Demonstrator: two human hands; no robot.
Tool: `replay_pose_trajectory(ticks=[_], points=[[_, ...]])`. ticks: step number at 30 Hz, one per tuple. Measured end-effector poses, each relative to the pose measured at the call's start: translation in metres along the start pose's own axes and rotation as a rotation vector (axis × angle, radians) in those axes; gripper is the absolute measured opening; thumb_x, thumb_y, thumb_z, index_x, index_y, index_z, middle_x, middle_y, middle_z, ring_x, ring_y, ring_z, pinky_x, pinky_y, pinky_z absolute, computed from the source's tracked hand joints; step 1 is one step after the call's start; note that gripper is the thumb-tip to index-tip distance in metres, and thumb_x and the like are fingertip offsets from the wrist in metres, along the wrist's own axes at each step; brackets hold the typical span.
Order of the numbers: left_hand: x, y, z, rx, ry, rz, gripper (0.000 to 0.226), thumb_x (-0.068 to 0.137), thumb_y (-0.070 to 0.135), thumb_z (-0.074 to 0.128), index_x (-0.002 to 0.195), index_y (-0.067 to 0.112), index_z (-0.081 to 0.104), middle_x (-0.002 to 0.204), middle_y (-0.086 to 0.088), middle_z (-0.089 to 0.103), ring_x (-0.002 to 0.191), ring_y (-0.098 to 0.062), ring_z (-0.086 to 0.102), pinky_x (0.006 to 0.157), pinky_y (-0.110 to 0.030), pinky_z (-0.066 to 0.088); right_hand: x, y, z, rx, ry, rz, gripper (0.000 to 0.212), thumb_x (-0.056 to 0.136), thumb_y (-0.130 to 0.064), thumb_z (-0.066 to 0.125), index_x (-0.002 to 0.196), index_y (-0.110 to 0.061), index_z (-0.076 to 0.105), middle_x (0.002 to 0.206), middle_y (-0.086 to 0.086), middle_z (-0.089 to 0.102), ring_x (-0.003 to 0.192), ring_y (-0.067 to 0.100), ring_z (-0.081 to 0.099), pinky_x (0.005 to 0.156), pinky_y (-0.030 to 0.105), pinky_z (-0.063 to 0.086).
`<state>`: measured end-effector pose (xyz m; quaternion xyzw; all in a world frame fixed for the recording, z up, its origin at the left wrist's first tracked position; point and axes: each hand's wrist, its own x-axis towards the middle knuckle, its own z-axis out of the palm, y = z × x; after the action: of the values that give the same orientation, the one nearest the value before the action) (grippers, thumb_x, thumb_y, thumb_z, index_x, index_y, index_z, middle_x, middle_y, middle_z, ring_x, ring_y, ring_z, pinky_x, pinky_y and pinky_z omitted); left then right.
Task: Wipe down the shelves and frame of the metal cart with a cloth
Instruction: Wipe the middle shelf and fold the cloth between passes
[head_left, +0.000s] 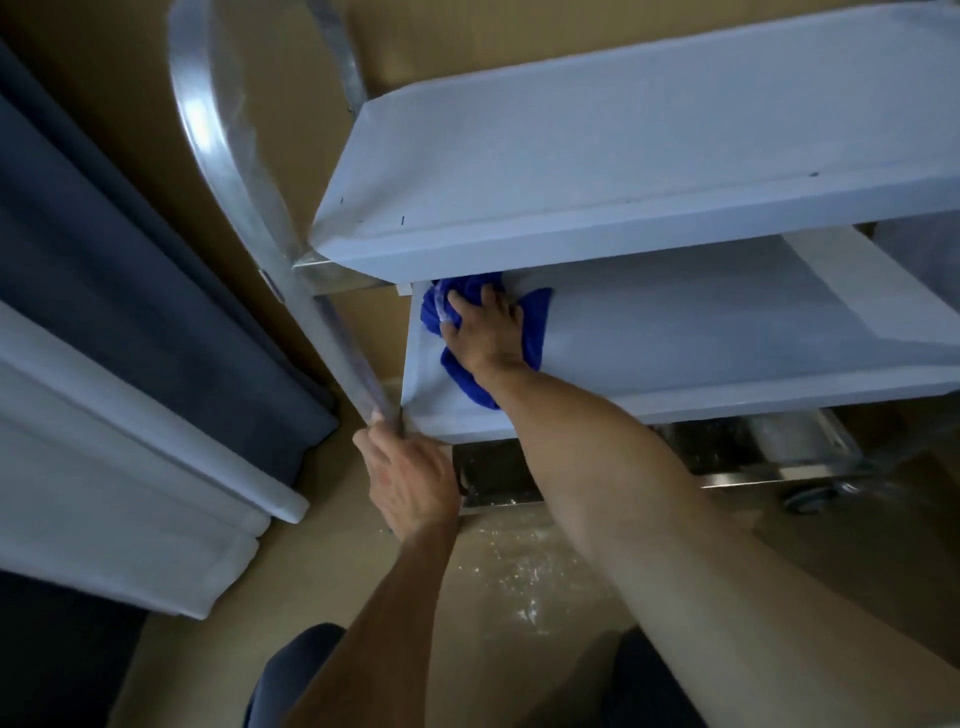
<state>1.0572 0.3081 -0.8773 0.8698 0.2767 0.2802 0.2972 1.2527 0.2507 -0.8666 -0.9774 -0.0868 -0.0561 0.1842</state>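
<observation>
A metal cart with pale shelves fills the upper right; its top shelf (623, 130) overhangs the middle shelf (727, 332). My right hand (485, 332) presses a blue cloth (537, 325) flat on the left end of the middle shelf, fingers spread over it. My left hand (408, 480) grips the cart's upright frame post (332, 332) at the near left corner of that shelf. The curved metal handle (208, 114) rises at the upper left. The bottom shelf (753, 467) shows as bare steel, mostly hidden under my right forearm.
Dark blue and white curtains (104, 364) hang close on the left. White specks and dust (519, 571) lie on the tan floor under the cart. A caster wheel (810, 496) shows at the lower right. My knees (296, 670) are at the bottom edge.
</observation>
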Motion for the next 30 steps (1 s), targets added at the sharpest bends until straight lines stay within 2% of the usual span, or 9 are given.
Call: replay_pose_trajectory(ticks=[4, 9, 13, 16, 18, 21, 25, 28, 30], points=[[-0.012, 0.036, 0.015, 0.05, -0.118, 0.353, 0.036, 0.092, 0.014, 0.039, 0.126, 0.008, 0.05, 0.117, -0.011, 0.051, 0.094, -0.025, 0.057, 0.065, -0.038, 0.053, -0.005, 0.017, -0.008, 0.039, -0.008, -0.016, 0.038, 0.097, -0.037, 0.045, 0.133, -0.031, 0.052, 0.134, 0.011, 0.048, 0.124, 0.032, 0.045, 0.105, 0.046, 0.032], [0.046, 0.065, 0.048, 0.199, -0.103, 0.042, 0.037, 0.091, 0.017, 0.045, 0.126, 0.004, 0.045, 0.126, -0.021, 0.05, 0.115, -0.039, 0.051, 0.091, -0.049, 0.046, -0.023, 0.112, -0.044, 0.0, 0.131, 0.063, 0.043, 0.091, -0.03, 0.057, 0.134, -0.027, 0.057, 0.128, 0.016, 0.056, 0.116, 0.035, 0.053, 0.094, 0.042, 0.038], [0.066, 0.043, 0.069, 0.345, -0.112, 0.022, 0.05, 0.087, 0.031, 0.05, 0.123, -0.003, 0.046, 0.131, -0.028, 0.046, 0.125, -0.044, 0.042, 0.106, -0.051, 0.035, -0.031, 0.248, -0.088, -0.104, 0.304, 0.457, 0.044, 0.093, -0.035, 0.05, 0.137, -0.028, 0.051, 0.131, 0.022, 0.05, 0.115, 0.038, 0.05, 0.094, 0.045, 0.034], [0.06, 0.045, 0.08, 0.33, -0.135, -0.028, 0.062, 0.087, 0.031, 0.054, 0.133, -0.007, 0.039, 0.128, -0.029, 0.05, 0.121, -0.044, 0.046, 0.104, -0.052, 0.039, -0.031, 0.303, -0.107, -0.098, 0.349, 0.744, 0.051, 0.098, -0.038, 0.041, 0.147, -0.027, 0.037, 0.148, 0.029, 0.032, 0.137, 0.044, 0.03, 0.108, 0.051, 0.026], [0.06, 0.05, 0.085, 0.283, -0.16, -0.088, 0.069, 0.089, 0.032, 0.052, 0.142, -0.005, 0.028, 0.126, -0.025, 0.055, 0.118, -0.041, 0.052, 0.099, -0.052, 0.045, -0.018, 0.301, -0.104, -0.097, 0.359, 0.813, 0.053, 0.098, -0.039, 0.04, 0.149, -0.024, 0.034, 0.148, 0.029, 0.032, 0.138, 0.044, 0.028, 0.111, 0.051, 0.024], [0.065, 0.048, 0.089, 0.238, -0.178, -0.123, 0.068, 0.09, 0.032, 0.049, 0.144, -0.002, 0.025, 0.125, -0.022, 0.059, 0.115, -0.039, 0.057, 0.095, -0.051, 0.05, 0.023, 0.241, -0.073, -0.048, 0.326, 0.653, 0.045, 0.097, -0.039, 0.039, 0.133, -0.016, 0.052, 0.136, 0.025, 0.049, 0.126, 0.041, 0.043, 0.105, 0.047, 0.031], [0.067, 0.05, 0.086, 0.218, -0.189, -0.127, 0.054, 0.091, 0.029, 0.041, 0.14, 0.005, 0.033, 0.122, -0.016, 0.061, 0.112, -0.035, 0.059, 0.093, -0.05, 0.051, 0.062, 0.104, -0.015, 0.079, 0.245, 0.226, 0.042, 0.091, -0.035, 0.039, 0.114, -0.014, 0.068, 0.118, 0.015, 0.067, 0.114, 0.037, 0.058, 0.095, 0.043, 0.045], [0.068, 0.048, 0.085, 0.201, -0.163, -0.114, 0.047, 0.091, 0.028, 0.035, 0.134, 0.01, 0.035, 0.119, -0.014, 0.062, 0.107, -0.033, 0.062, 0.089, -0.05, 0.053, 0.046, 0.019, 0.011, 0.158, 0.177, -0.094, 0.033, 0.08, -0.028, 0.046, 0.093, -0.014, 0.073, 0.093, 0.019, 0.068, 0.085, 0.041, 0.064, 0.07, 0.042, 0.051], [0.071, 0.046, 0.082, 0.196, -0.166, -0.108, 0.039, 0.092, 0.025, 0.039, 0.128, 0.01, 0.037, 0.114, -0.014, 0.063, 0.102, -0.034, 0.064, 0.086, -0.049, 0.054, 0.027, 0.003, 0.006, 0.16, 0.122, -0.172, 0.031, 0.084, -0.025, 0.049, 0.102, -0.019, 0.073, 0.099, 0.018, 0.066, 0.085, 0.039, 0.063, 0.068, 0.04, 0.048]])
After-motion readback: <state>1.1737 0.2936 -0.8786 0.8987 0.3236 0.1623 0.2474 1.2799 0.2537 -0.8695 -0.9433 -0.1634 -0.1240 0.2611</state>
